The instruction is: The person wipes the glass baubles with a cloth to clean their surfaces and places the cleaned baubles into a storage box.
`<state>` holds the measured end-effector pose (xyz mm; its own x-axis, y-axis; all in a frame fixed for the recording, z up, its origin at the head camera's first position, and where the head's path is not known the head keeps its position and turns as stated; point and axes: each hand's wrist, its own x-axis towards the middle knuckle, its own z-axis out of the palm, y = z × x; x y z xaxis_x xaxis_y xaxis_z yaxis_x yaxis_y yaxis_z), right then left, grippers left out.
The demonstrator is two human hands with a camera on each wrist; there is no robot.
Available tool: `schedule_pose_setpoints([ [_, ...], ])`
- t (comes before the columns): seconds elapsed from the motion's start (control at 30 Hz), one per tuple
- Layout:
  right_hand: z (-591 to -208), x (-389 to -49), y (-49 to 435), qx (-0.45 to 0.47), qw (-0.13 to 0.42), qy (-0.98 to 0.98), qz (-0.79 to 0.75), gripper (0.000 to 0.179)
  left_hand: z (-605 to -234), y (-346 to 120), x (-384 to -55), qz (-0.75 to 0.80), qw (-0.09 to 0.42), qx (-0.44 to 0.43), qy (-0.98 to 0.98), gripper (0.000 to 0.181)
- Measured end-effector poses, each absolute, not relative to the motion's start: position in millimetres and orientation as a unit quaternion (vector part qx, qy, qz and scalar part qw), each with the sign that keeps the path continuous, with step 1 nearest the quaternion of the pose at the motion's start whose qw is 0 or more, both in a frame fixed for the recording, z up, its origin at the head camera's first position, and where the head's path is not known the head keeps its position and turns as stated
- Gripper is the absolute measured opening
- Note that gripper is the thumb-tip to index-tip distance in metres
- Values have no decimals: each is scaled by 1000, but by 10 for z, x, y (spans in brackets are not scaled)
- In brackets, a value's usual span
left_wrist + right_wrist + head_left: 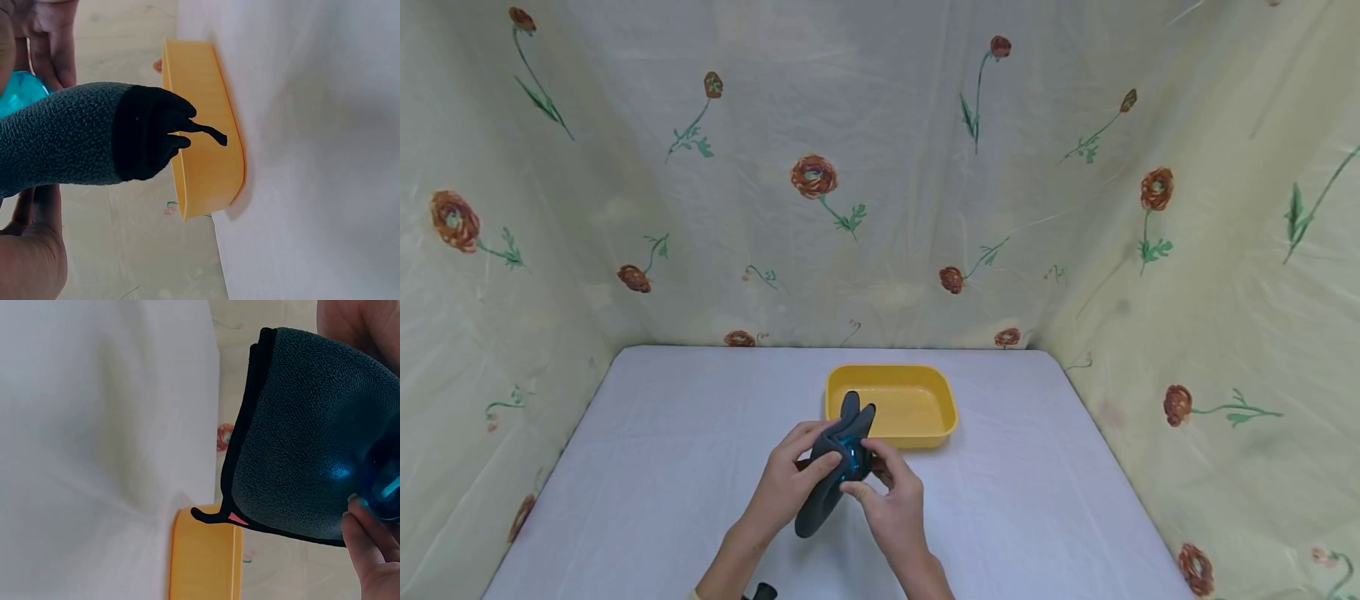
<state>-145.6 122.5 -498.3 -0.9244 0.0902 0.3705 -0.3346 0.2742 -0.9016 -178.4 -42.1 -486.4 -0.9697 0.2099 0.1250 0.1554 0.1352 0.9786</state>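
A dark grey cleaning cloth (pixel 818 504) with black edging and a small loop is held up over the white table by my left hand (pixel 782 487), its thumb on the near side. Against the cloth sits a shiny, see-through blue object (pixel 855 458), rounded in shape; its exact kind is unclear. My right hand (pixel 897 508) pinches this blue object between thumb and fingers. In the right wrist view the cloth (pixel 306 437) spreads out behind the blue object (pixel 382 481), which the frame edge cuts off. The left wrist view shows the folded cloth (pixel 69 137) hiding most of the blue object.
Just beyond the hands stands a yellow rectangular tub (pixel 951 408) on the white-covered table (pixel 1022 500). A small black item (pixel 765 592) shows at the bottom edge, beside the left forearm. Flower-patterned sheeting (pixel 895 200) walls the table at the back and sides.
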Motion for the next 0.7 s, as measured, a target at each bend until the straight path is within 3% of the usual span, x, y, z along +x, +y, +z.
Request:
schedule_pose_setpoints([
  [0.7,-5010,-1442,1192,102,214,-796,557,54,-4876,-432,-1789,650,27,114,751,40],
])
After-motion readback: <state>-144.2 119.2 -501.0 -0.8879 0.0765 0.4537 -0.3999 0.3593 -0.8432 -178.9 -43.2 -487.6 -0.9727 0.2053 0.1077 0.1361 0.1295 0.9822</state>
